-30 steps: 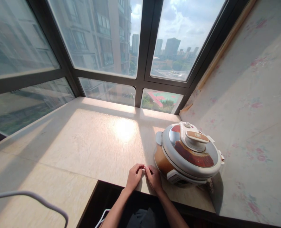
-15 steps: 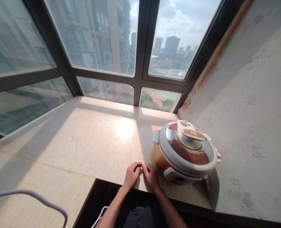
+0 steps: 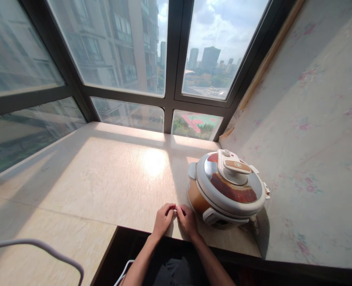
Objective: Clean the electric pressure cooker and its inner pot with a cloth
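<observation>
My left hand point(image 3: 163, 219) rests at the front edge of the pale stone ledge point(image 3: 119, 174), its fingers curled and closed. Beside it my right hand point(image 3: 187, 221) is closed the same way, and the fingertips of both meet in the middle. Whether anything small is pinched there, I cannot make out. Just right of my right hand stands an electric pressure cooker point(image 3: 227, 190), white and gold with a brown-patterned lid. Its lid is on, and the handle point(image 3: 237, 167) lies across the top. The control panel faces me and is partly in shadow.
A grey cable point(image 3: 45, 246) curves over the ledge at lower left. Below the ledge's front edge, a white cord point(image 3: 124, 272) hangs near my left forearm. Dark-framed windows point(image 3: 170, 71) border the back and left. A floral-papered wall point(image 3: 312, 159) rises close behind the cooker on the right.
The view has turned slightly to the right, so the cooker and windows sit a little further left. My hands keep the same pose, fingertips together.
</observation>
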A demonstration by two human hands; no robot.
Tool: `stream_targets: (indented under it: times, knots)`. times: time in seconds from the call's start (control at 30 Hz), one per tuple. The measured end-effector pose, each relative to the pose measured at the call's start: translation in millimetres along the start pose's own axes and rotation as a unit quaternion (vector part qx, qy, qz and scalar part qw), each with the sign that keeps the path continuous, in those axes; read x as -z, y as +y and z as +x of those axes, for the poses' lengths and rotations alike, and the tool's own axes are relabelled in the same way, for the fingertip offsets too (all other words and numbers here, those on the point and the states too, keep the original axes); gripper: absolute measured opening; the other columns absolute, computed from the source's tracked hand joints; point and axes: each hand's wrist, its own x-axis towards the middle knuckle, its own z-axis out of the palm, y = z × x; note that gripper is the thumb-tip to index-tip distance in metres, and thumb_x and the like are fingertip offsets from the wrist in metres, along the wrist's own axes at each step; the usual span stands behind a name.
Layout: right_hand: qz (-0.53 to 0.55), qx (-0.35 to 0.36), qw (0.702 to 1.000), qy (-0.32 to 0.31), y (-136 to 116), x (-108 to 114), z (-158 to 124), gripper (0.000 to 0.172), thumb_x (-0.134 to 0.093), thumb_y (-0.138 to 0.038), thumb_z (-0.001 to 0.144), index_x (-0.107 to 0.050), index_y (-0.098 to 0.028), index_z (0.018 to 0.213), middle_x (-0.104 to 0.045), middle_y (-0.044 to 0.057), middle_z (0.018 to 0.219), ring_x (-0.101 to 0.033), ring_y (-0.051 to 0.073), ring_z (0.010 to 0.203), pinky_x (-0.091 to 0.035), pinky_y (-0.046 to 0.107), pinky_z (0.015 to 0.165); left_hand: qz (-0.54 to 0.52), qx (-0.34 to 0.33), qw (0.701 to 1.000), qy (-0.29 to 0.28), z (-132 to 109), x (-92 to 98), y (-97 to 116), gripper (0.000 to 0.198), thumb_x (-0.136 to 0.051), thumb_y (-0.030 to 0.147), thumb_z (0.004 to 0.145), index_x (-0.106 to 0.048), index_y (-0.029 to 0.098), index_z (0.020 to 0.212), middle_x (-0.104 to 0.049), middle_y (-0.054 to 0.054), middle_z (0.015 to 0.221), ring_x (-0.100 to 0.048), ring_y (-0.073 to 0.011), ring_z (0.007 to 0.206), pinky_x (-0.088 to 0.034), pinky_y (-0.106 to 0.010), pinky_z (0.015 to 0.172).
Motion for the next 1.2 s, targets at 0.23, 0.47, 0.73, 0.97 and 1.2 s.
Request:
stream_targets:
  times: [0.23,0.47,0.73,0.97,1.2]
  knots:
    - [-0.01,-0.003,1.0,0.001,-1.9,-0.1,0.2,0.039,-0.049,-0.04,0.1,-0.07,-0.017,0.078,-0.068,0.004,0.072,-0.062,0.019,0.069,-0.041,0.028,0.064,-0.007,0.007,1.0,-0.013,0.9,1.5,-2.1,0.028,-0.052,0.026,0.087,-0.076,0.018,0.1,-0.079,-0.008,0.101,-0.074,-0.0224,0.094,-0.059,-0.038,0.088]
    - [-0.021,0.0,1.0,0.009,-2.5,-0.7,0.2,0.045,-0.047,-0.046,0.101,-0.068,-0.017,0.073,-0.064,0.003,0.067,-0.058,0.018,0.065,-0.04,0.028,0.062,-0.013,0.014,1.0,-0.013,0.7,2.4,2.2,0.027,-0.053,0.026,0.087,-0.076,0.018,0.1,-0.079,-0.008,0.101,-0.074,-0.0225,0.095,-0.059,-0.038,0.089]
    - [-0.019,-0.004,1.0,0.0,-6.8,1.6,0.0,0.043,-0.047,-0.044,0.101,-0.069,-0.018,0.075,-0.068,0.004,0.072,-0.062,0.019,0.069,-0.041,0.028,0.064,-0.006,0.008,1.0,-0.009,0.8,2.8,3.9,0.027,-0.053,0.024,0.086,-0.077,0.019,0.098,-0.079,-0.008,0.1,-0.074,-0.0226,0.094,-0.059,-0.038,0.087]
    - [-0.018,-0.013,1.0,-0.004,-7.6,1.9,-0.8,0.042,-0.048,-0.043,0.101,-0.07,-0.017,0.076,-0.068,0.005,0.072,-0.063,0.019,0.07,-0.041,0.028,0.065,-0.005,0.001,1.0,-0.005,0.2,1.1,1.1,0.027,-0.052,0.025,0.087,-0.076,0.018,0.098,-0.079,-0.008,0.099,-0.074,-0.0225,0.093,-0.059,-0.038,0.087]
    - [-0.018,-0.015,1.0,-0.001,-5.1,1.4,-1.3,0.042,-0.048,-0.043,0.101,-0.07,-0.017,0.076,-0.068,0.005,0.072,-0.061,0.018,0.069,-0.042,0.028,0.066,-0.005,0.006,1.0,-0.002,0.1,1.2,3.9,0.027,-0.053,0.024,0.086,-0.077,0.019,0.097,-0.079,-0.008,0.098,-0.073,-0.0221,0.092,-0.058,-0.038,0.087]
